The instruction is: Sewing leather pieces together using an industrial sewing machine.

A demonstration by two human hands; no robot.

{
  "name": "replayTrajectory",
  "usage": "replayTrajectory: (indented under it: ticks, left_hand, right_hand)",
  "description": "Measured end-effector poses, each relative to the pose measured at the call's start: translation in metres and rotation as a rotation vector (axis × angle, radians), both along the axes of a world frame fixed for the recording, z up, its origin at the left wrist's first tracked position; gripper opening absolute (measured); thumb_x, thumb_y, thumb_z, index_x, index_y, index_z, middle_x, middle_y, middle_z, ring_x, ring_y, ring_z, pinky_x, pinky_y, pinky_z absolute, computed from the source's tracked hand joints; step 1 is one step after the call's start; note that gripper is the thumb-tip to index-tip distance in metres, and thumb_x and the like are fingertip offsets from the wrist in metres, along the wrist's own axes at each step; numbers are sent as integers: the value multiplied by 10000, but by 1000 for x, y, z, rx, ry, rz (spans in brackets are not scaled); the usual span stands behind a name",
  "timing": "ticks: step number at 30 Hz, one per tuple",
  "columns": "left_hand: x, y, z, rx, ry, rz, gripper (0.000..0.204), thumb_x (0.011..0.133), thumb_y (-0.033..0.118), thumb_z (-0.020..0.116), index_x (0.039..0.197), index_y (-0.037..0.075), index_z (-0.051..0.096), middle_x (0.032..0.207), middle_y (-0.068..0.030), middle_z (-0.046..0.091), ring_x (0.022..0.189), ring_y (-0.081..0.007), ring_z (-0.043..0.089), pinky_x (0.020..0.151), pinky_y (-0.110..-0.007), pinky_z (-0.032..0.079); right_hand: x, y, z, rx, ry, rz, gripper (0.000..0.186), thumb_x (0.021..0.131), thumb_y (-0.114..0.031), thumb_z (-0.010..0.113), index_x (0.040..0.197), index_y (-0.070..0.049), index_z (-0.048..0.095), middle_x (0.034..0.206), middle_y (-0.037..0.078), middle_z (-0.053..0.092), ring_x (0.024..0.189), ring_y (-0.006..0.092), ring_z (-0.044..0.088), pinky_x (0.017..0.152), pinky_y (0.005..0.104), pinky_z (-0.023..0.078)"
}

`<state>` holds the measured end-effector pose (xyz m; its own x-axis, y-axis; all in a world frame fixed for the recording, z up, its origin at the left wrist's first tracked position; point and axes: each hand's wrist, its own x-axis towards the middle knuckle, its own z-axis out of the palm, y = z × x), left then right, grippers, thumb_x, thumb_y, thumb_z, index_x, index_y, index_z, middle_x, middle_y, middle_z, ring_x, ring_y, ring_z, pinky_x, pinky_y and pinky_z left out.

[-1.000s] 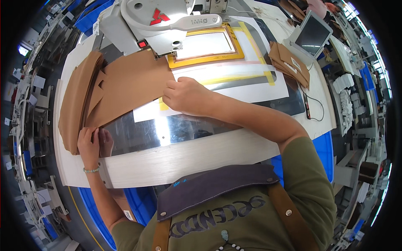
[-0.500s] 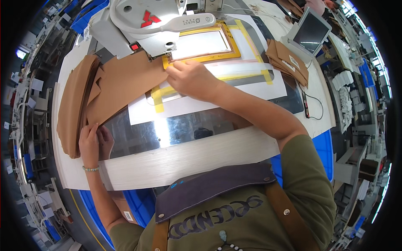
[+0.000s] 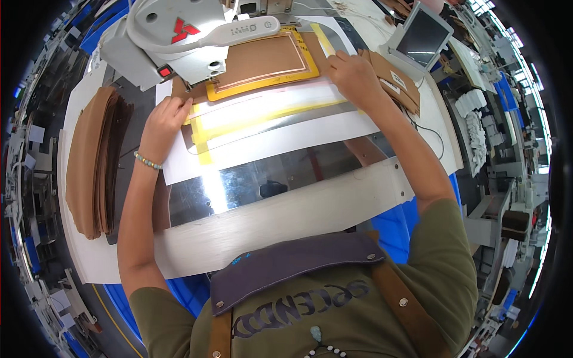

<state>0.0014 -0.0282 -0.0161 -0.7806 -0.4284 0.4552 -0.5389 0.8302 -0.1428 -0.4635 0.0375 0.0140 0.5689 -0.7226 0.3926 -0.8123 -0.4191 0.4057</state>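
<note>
A flat brown fabric piece [image 3: 259,58] lies under the yellow rectangular frame [image 3: 262,89] of a white sewing machine [image 3: 179,45], showing through its opening and past both sides. My left hand [image 3: 164,126], with a bead bracelet at the wrist, has its fingers closed at the piece's left edge, near the needle area. At its right edge is my right hand [image 3: 353,77], thumb and fingers closed on the border. Both sets of fingertips are partly hidden. White paper template sheets with yellow tape [image 3: 274,113] lie beneath the frame.
A thick stack of brown fabric pieces [image 3: 92,167] stands at the table's left. More folded brown pieces [image 3: 397,83] with labels lie at the right, in front of a small screen [image 3: 424,36]. A shiny metal plate [image 3: 280,173] covers the near tabletop; blue bins [image 3: 394,227] sit below its edge.
The brown piece has moved from beside the left stack to under the frame. My left hand went up and right to its left edge; my right hand shifted right to its right edge.
</note>
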Motion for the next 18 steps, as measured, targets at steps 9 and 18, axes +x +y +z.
replayTrajectory:
  ticks: [9,18]
  left_hand:
    - [-22,29,3,143,-18,175,386,955,45,648,1335,48,715,1256,-123,682,1208,-327,633,1008,-430,511]
    - [-26,48,-11,313,-45,328,508,1066,228,596,1550,78,572,1659,-90,503,1577,-347,359,1262,-480,308]
  right_hand:
    - [-26,27,-23,38,-110,-127,181,867,-131,717,1026,-55,760,1194,62,691,1194,226,619,889,387,556]
    - [-22,47,-40,286,-194,-283,671,1126,-557,417,1539,-45,551,1714,102,374,1596,321,292,1271,611,243]
